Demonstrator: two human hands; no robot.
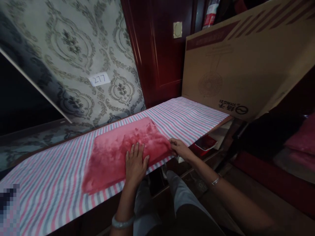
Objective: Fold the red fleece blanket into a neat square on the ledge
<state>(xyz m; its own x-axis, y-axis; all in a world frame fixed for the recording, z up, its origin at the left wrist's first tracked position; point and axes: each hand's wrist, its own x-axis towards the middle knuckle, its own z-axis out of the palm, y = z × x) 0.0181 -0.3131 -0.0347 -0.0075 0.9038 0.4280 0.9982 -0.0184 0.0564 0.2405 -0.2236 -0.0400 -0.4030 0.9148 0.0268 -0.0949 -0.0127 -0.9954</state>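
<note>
A folded, plush pink-red cloth (110, 144), perhaps a blanket, lies flat on a striped tablecloth (61, 177). Its pile shows darker smudges around the middle. My left hand (136, 162) rests palm down on its near part, fingers stretched out. At the cloth's right edge, my right hand (179, 148) pinches the near right corner between thumb and fingers. The underside of that corner is hidden by my fingers.
A large cardboard box (241, 65) leans at the table's far right end, with a bottle (211, 14) behind it. Patterned wallpaper (73, 49) and a dark red door (162, 49) stand behind. A dark screen (27, 98) is at left. An open shelf (222, 132) sits under the tabletop.
</note>
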